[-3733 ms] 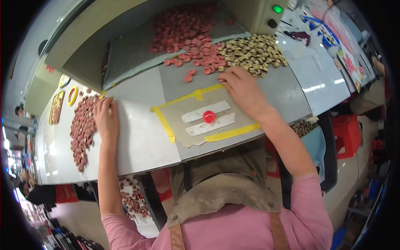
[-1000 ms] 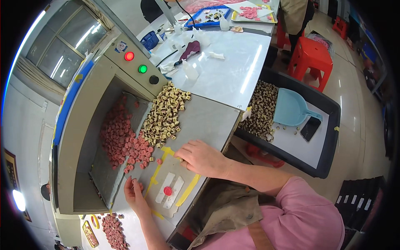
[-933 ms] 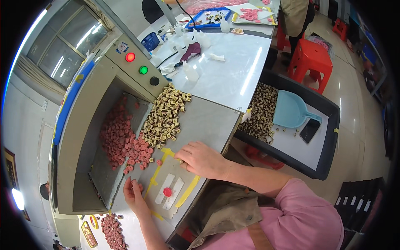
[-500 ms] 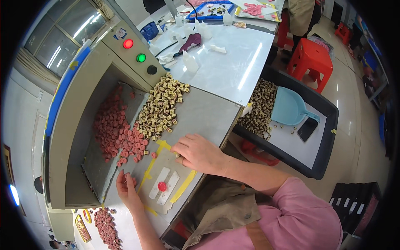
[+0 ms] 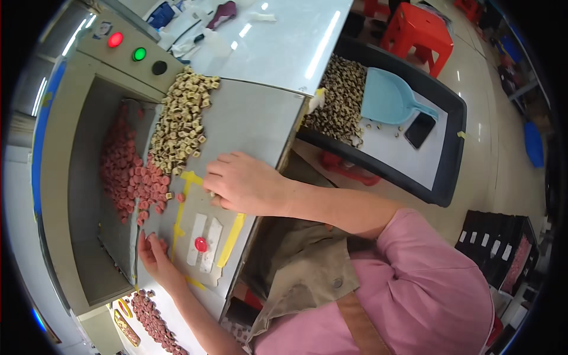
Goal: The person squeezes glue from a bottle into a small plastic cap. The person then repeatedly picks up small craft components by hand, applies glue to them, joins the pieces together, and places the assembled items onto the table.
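My left hand (image 5: 158,260) is at the mouth of the machine, below the heap of pink round pieces (image 5: 121,163). Its fingers are closed around a small pink piece (image 5: 164,244), partly hidden by them. Over the taped work sheet, my right hand (image 5: 248,184) is pinched on a small cream-coloured piece (image 5: 212,193) that shows just beyond its fingertips. Two white strips (image 5: 197,228) lie side by side on the sheet, and a bright red round piece (image 5: 202,244) sits across the gap between them. Cream-and-dark cube pieces (image 5: 180,121) are heaped beyond both hands.
The beige machine (image 5: 56,195) with lit red and green buttons stands at left. More pieces (image 5: 152,322) lie in a strip at lower left. A black tray (image 5: 452,160) at right holds cube pieces, a blue dustpan (image 5: 387,97) and a phone (image 5: 420,130). A red stool (image 5: 419,32) stands behind.
The view has shifted, so the bench sits further left and higher in the picture. Both hands keep nearly the same places over the bench, and the red piece still lies on the strips.
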Demonstrator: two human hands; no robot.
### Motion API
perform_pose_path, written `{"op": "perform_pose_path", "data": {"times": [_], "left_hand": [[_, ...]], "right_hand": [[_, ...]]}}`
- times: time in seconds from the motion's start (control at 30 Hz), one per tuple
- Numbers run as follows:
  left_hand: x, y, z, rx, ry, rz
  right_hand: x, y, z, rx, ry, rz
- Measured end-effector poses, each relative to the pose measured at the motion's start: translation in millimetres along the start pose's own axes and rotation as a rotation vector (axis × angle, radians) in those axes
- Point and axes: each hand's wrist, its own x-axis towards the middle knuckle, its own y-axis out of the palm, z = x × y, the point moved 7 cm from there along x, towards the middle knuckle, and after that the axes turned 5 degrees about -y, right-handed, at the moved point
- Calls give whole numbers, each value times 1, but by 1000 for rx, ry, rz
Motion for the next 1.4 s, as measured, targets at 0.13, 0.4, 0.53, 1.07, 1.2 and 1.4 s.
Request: {"op": "perform_pose_path", "data": {"times": [0.13, 0.4, 0.53, 1.07, 1.2, 1.4], "left_hand": [[0, 2, 1, 15, 1, -29], [1, -5, 4, -34, 13, -5], [-2, -6, 2, -71, 12, -30], [-5, -8, -6, -99, 8, -5], [-3, -10, -3, -129, 29, 28], [-3, -8, -4, -121, 47, 58]], "right_hand": [[-6, 4, -2, 1, 38, 11], [-3, 0, 5, -15, 14, 1], [-3, -2, 5, 0, 20, 14], [4, -7, 12, 61, 5, 45], [4, -6, 13, 54, -11, 31], [3, -7, 13, 33, -9, 13]]}}
